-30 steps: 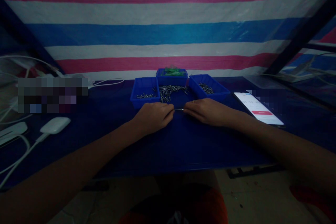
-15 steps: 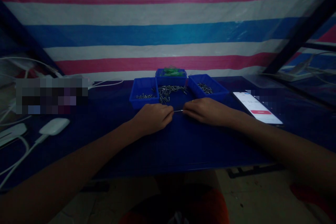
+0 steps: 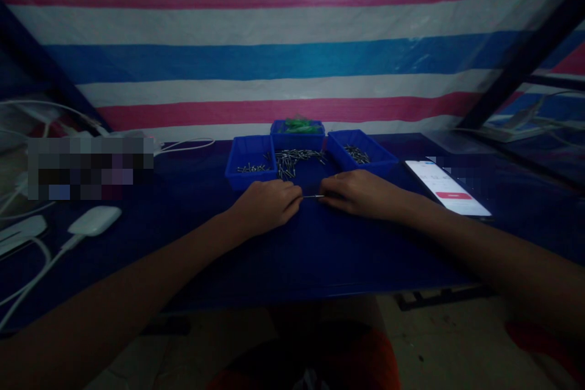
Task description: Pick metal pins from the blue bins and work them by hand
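Between my two hands, just above the blue table, runs a thin metal pin (image 3: 311, 196), silvery and level, with a slightly thicker part at its right. My left hand (image 3: 269, 204) is closed, pinching the pin's left end. Closed fingertips of my right hand (image 3: 354, 194) grip the other end; both ends are hidden by fingers. Behind the hands lies a pile of similar thin metal pins (image 3: 289, 161). A blue bin (image 3: 249, 181) holding several metal pieces stands behind my left hand. Another blue bin (image 3: 377, 167) with metal pieces is behind my right hand.
A third blue bin (image 3: 298, 141) at the back holds green plastic pieces (image 3: 299, 126). Right of my right hand lies a lit phone (image 3: 445, 186). White cables and a white charger (image 3: 95, 220) occupy the left. A striped sheet (image 3: 292, 61) hangs behind the blue table (image 3: 292, 262).
My right hand has shifted very slightly right, and a bit more of the pin shows between the hands. My left hand stays in place. The bins and pile are unchanged.
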The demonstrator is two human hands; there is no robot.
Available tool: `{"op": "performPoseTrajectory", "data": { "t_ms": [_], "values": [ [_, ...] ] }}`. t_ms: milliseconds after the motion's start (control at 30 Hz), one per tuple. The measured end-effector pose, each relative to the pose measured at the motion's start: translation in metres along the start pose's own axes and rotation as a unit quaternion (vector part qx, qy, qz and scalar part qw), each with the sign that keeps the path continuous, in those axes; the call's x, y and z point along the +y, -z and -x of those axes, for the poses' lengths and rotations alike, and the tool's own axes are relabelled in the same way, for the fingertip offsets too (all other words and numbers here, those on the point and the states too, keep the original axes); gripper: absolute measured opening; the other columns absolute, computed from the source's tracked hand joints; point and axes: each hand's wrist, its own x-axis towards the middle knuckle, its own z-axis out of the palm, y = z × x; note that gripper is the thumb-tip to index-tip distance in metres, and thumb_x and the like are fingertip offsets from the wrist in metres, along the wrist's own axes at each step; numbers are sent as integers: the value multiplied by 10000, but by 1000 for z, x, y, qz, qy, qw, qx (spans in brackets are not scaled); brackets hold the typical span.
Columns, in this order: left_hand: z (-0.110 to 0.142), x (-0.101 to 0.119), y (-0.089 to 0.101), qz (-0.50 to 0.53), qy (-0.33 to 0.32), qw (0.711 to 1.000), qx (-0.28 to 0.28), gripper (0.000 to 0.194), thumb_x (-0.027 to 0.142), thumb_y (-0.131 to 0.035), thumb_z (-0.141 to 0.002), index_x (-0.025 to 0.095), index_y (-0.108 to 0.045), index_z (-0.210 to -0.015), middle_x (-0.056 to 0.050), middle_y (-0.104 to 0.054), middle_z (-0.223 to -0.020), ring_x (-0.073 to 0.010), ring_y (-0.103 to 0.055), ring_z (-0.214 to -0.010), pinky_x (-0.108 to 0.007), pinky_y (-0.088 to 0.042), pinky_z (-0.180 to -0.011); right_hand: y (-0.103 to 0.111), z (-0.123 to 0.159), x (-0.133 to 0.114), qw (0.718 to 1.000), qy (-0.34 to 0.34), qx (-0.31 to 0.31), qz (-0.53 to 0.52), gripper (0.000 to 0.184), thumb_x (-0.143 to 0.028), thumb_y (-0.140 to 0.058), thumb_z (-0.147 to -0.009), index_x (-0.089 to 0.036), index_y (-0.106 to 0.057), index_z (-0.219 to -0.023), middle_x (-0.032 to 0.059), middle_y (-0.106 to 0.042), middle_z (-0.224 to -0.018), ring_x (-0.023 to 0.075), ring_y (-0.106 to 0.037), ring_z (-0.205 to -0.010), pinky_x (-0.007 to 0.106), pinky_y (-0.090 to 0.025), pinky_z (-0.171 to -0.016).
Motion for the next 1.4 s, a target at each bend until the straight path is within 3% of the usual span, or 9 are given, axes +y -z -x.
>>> {"op": "performPoseTrajectory", "data": {
  "t_ms": [700,933,1400],
  "values": [
    [0,0,1,8,-13,1000,10,190,260,-401,-861,170,-566,-832,-10,-590,-769,-127,-542,-735,-230,-372,-588,1,1,-2,1000,-13,17,-11,80,-231,-441,-820,-170,-481,-850,31,-567,-727,134,-516,-620,256,-331,-554],
    [0,-3,1,-4,13,1000,18,161,250,-421,-845,167,-543,-781,-6,-586,-753,-119,-529,-691,-226,-347,-553,0,1,-2,999,12,8,-46,116,-249,-462,-824,-168,-481,-905,51,-567,-814,152,-527,-706,276,-379,-618],
    [0,-4,0,-6,45,999,25,112,253,-445,-840,174,-524,-832,0,-605,-768,-128,-561,-700,-226,-342,-532,-4,0,2,996,93,1,0,205,-266,-425,-864,-147,-557,-966,68,-558,-879,161,-517,-811,297,-417,-727]
  ]
}}
